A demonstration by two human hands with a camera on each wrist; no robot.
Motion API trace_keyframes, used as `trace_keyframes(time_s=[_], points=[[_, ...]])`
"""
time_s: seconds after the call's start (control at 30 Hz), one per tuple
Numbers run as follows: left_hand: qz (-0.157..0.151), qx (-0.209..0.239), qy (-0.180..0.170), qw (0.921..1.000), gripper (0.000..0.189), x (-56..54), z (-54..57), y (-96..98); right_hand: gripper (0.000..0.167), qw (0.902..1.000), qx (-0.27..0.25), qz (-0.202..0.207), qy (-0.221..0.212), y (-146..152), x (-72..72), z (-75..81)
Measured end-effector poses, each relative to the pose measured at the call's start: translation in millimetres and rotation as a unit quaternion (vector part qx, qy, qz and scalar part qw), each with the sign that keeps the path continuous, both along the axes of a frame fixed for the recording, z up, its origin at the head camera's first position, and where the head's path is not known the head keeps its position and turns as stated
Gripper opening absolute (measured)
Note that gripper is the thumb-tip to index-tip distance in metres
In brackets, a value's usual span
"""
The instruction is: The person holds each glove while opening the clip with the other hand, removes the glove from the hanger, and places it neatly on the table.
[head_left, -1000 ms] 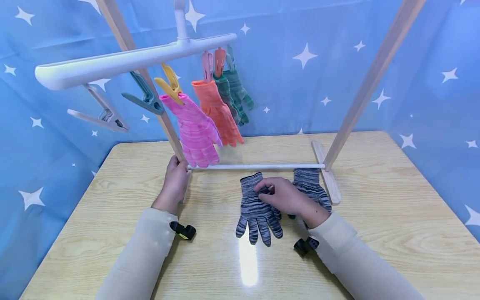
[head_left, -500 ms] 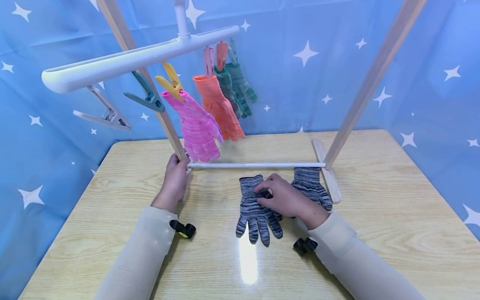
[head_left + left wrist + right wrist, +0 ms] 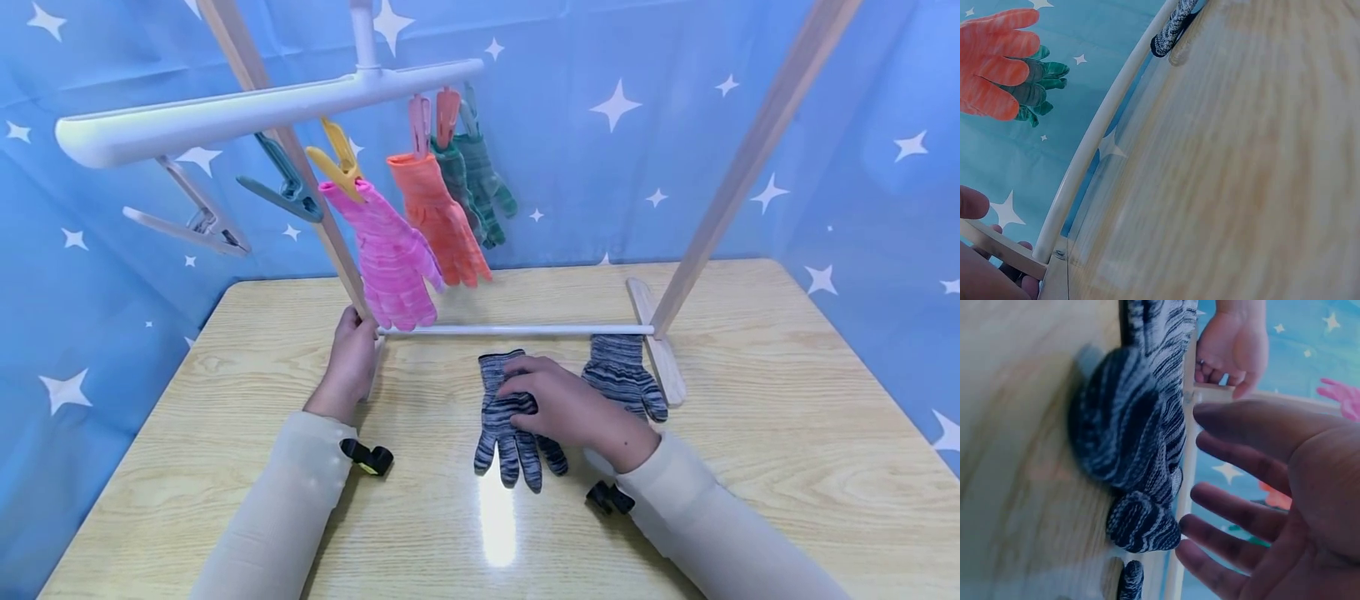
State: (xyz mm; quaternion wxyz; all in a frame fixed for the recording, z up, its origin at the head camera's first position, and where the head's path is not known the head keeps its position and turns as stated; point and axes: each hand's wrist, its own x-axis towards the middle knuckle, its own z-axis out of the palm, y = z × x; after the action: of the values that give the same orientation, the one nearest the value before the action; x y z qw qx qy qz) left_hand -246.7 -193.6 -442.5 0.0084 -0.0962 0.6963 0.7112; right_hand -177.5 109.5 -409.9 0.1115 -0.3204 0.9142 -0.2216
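My left hand (image 3: 352, 354) grips the foot of the left wooden post (image 3: 341, 267); in the left wrist view its fingers show behind the post (image 3: 1000, 247) and the thumb in front. Close over a black-and-grey knitted glove (image 3: 497, 425) is my right hand (image 3: 558, 404), which hides part of it. The right wrist view shows the right hand's fingers relaxed and apart, with nothing between them, the fingertips near the striped glove fabric (image 3: 1116, 419). A second striped glove (image 3: 618, 367) lies to the right, partly behind the right forearm.
A white hanger bar (image 3: 247, 112) overhangs the left side, with pink (image 3: 393, 258), orange (image 3: 438, 217) and green gloves (image 3: 483, 187) clipped on. A teal clothespin (image 3: 285, 183) and a white clothespin (image 3: 195, 217) hang gloveless. A white rod (image 3: 517, 331) joins the posts low down.
My right hand has moved slightly and its fingers have spread over the striped glove. The hanger and its hanging gloves have swayed a little. The left hand stays on the post.
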Motion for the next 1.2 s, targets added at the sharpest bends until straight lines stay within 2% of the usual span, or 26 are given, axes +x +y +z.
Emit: trace_keyframes(time_s=[0.13, 0.33, 0.63, 1.2], points=[[-0.002, -0.005, 0.002, 1.0, 0.048, -0.8, -0.3, 0.1, 0.028, 0.9998, 0.016, 0.007, -0.004, -2.9, 2.3, 2.0], [0.005, -0.014, -0.008, 0.9999, 0.05, -0.3, 1.1, 0.4, 0.031, 0.9987, 0.039, 0.013, -0.032, -5.2, 5.2, 0.8], [0.0, -0.014, -0.012, 0.9998, 0.053, -0.8, 1.8, -1.0, 0.038, 0.9984, 0.054, 0.012, -0.013, -4.0, 6.6, -2.6], [-0.01, -0.004, -0.006, 0.9999, 0.051, 0.6, 0.8, -0.8, 0.045, 0.997, 0.073, -0.02, -0.017, 0.0, 3.4, -3.3]])
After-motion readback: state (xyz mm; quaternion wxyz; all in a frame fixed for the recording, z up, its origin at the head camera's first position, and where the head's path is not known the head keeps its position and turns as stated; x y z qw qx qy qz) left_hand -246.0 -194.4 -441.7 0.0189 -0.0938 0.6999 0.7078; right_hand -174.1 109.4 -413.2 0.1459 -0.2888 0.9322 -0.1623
